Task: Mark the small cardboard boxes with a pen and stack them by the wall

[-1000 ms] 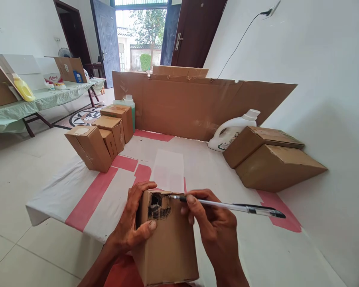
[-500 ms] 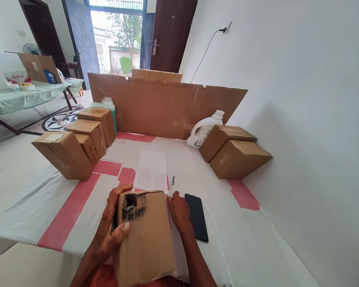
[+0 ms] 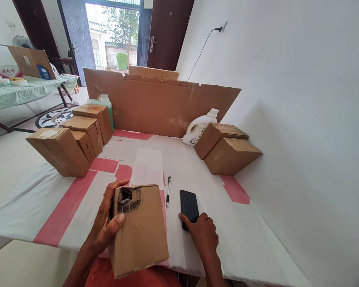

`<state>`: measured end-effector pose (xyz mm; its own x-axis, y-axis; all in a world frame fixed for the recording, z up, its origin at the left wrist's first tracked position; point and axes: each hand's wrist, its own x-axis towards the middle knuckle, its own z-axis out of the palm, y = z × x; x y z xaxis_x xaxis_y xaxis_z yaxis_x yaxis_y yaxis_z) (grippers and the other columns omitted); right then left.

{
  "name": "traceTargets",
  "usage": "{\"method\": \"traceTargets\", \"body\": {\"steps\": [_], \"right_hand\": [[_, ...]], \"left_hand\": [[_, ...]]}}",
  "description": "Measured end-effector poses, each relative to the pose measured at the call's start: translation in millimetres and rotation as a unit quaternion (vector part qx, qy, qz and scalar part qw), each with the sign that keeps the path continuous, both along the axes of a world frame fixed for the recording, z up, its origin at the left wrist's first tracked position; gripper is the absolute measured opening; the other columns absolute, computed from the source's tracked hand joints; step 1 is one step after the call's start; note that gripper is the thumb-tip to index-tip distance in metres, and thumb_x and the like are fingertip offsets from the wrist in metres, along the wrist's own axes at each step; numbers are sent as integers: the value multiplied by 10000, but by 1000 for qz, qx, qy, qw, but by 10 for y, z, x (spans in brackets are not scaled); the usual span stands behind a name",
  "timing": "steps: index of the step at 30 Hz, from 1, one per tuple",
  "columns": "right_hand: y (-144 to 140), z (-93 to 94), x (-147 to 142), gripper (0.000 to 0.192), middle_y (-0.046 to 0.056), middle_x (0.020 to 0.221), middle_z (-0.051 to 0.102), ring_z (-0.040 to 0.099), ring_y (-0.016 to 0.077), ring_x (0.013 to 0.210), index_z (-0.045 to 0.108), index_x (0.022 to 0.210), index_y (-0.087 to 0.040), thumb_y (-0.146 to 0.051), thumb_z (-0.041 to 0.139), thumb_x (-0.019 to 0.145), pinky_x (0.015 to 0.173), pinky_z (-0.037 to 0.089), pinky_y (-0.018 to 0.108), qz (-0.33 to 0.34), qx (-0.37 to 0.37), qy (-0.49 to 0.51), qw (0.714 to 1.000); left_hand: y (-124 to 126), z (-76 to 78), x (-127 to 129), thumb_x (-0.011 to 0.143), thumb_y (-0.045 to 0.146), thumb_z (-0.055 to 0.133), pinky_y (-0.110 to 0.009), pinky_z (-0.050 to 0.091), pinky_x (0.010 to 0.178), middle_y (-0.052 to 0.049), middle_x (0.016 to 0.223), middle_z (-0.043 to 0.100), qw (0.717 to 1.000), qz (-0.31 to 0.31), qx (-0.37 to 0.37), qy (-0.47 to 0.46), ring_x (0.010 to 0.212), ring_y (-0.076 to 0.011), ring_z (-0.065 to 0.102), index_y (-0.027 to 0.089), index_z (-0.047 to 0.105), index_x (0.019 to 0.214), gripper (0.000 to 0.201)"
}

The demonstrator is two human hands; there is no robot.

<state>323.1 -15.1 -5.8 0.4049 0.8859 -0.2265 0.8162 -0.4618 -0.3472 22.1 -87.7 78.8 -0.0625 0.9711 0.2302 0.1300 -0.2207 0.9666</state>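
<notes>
A cardboard box (image 3: 142,235) stands tilted at the table's near edge, with a dark hole and black scribbles at its upper left corner. My left hand (image 3: 109,225) grips its left side, thumb on the front face and fingers over the far edge. On the tablecloth lies a black smartphone (image 3: 189,205), screen up. My right hand (image 3: 202,233) spans the phone's lower end, thumb at its left edge and fingertips by its right edge. Between box and phone rests a pen (image 3: 168,193) with a black grip. A white sheet of paper (image 3: 148,165) lies beyond the box.
Several cardboard boxes (image 3: 70,153) line the table's left side, beside a jug of green liquid (image 3: 110,113). At the right, two boxes (image 3: 230,157) and a white jug (image 3: 201,126) stand near the wall. A cardboard panel (image 3: 155,105) stands across the back.
My right hand has let go of the pen, which now lies on the cloth, and has moved right to the smartphone. My left hand still holds the box.
</notes>
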Motion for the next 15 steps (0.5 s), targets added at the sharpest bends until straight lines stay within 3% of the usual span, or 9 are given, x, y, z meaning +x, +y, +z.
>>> {"method": "traceTargets", "body": {"steps": [3,6,8,10,13,15], "right_hand": [[49,-70,94,733,378,1202,667,665,518,1130,614,1199,23,-591,710,811,868,533,560,-14,-5,85,996],[21,-121,124,531,229,1051,779,748,415,1010,692,1060,-106,-578,627,827,803,588,470,11,-2,197,980],[-89,-102,120,506,146,1031,807,768,350,1007,698,1066,-145,-584,590,840,798,615,405,28,11,298,954],[-256,3,104,570,125,1071,811,775,332,1024,683,1132,-142,-601,694,794,840,631,391,-4,25,447,894],[-529,360,56,679,125,1263,769,774,326,1060,676,1229,-166,-520,899,695,922,638,407,-85,50,636,765],[-679,674,-8,625,100,1321,750,787,287,1010,696,1251,-215,-475,912,726,869,658,370,-96,60,671,732]], "left_hand": [[-4,4,-3,852,699,573,-499,435,1062,-123,1442,522,1000,2,4,5,1300,-401,521,259,458,1456,756],[-20,-1,1,851,698,574,-494,442,1048,-119,1426,521,1000,5,7,1,1276,-393,527,263,453,1460,758],[-26,-4,3,852,687,581,-490,448,1040,-111,1399,537,1000,4,13,-5,1256,-384,540,269,448,1464,753],[-26,-1,6,851,678,590,-487,453,1034,-107,1385,548,1000,3,22,-6,1248,-381,547,269,456,1458,745],[-14,19,19,845,692,589,-493,459,1028,-117,1361,569,1000,2,28,-1,1237,-387,554,252,483,1449,755],[-5,37,38,843,713,579,-504,457,1032,-126,1351,576,1000,0,28,6,1244,-397,547,242,493,1447,772]]}}
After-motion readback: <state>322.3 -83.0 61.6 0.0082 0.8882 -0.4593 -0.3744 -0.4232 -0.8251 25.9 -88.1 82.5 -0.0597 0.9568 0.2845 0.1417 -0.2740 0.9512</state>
